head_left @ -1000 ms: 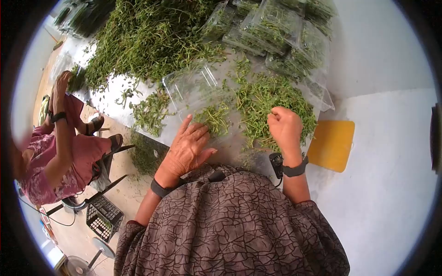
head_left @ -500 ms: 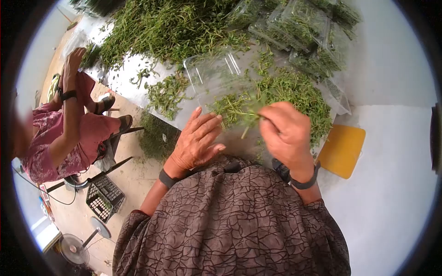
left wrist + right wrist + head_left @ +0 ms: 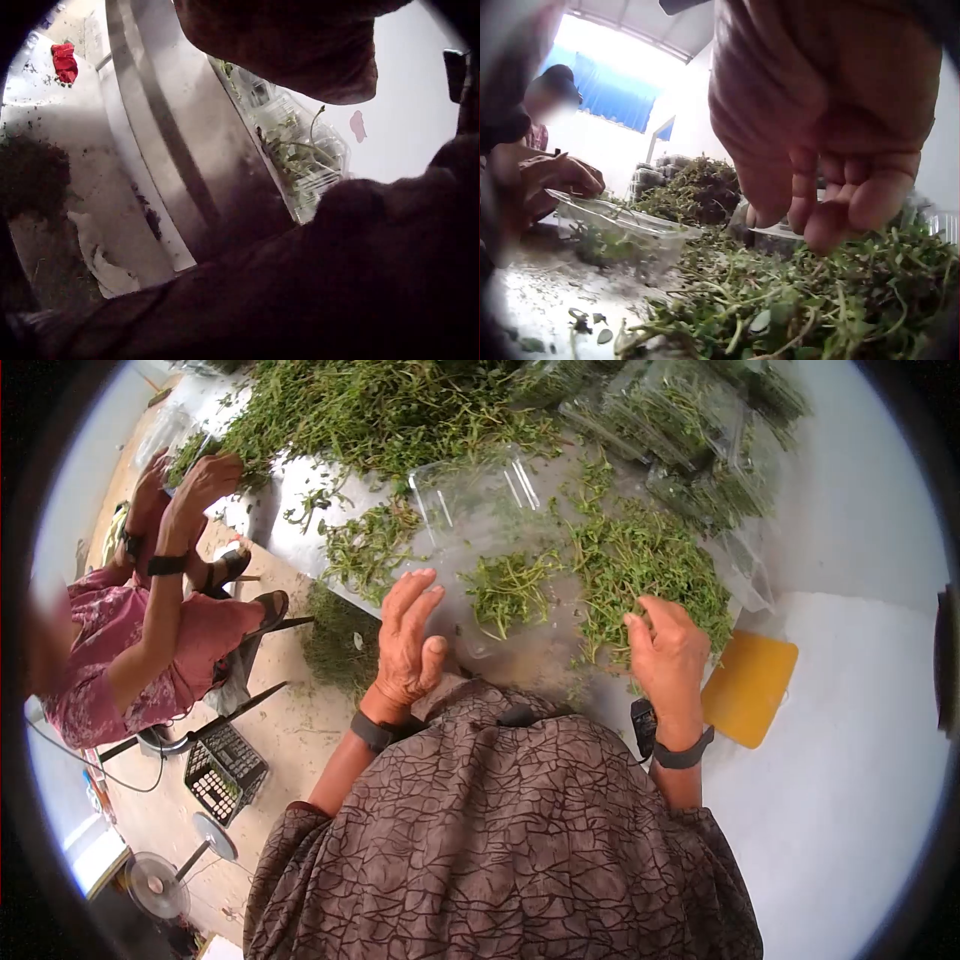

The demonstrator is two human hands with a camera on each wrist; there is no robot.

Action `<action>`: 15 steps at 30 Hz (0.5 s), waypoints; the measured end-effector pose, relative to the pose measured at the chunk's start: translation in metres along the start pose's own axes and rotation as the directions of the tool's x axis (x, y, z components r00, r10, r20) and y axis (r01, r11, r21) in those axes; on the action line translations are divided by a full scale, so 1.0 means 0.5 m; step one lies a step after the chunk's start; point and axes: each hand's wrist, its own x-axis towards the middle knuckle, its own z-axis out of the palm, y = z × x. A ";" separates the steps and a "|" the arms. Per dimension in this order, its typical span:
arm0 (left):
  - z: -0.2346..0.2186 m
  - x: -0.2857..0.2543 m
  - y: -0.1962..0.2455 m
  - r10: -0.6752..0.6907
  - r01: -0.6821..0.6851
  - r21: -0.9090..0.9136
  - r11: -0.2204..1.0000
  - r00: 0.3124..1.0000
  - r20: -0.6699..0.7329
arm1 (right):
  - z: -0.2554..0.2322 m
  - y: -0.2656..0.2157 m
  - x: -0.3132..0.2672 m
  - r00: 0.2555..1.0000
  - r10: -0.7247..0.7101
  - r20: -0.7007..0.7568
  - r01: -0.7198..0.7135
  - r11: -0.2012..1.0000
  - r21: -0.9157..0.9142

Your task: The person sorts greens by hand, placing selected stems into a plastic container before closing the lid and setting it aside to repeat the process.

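Note:
A clear plastic container lies open on the table, with a small bunch of green sprigs in its near part. At its near left corner is my left hand, fingers raised and spread from the thumb, holding nothing. My right hand hovers at the near side of a loose pile of greens. In the right wrist view its bent fingers hang just above the stems, thumb apart, with no sprig visible in them. The left wrist view shows container and greens past the table edge.
A large heap of greens covers the table's far side. Filled clear packs are stacked at the far right. A person in pink sits at the left, near a black crate and a fan. A yellow seat stands right.
My right hand has moved from the container, where it held a sprig, back right to the loose pile. My left hand's fingers have lifted. The seated person's near hand has shifted right.

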 end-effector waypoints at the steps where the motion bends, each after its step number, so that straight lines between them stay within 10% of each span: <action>1: 0.004 -0.003 -0.005 -0.011 0.010 -0.016 1.000 1.000 -0.008 | -0.001 0.015 -0.004 1.000 0.020 -0.015 -0.021 0.998 -0.053; 15: 0.028 -0.024 -0.032 -0.059 0.059 0.001 0.998 0.996 0.069 | 0.043 0.071 -0.007 0.993 0.100 0.068 -0.082 0.970 -0.229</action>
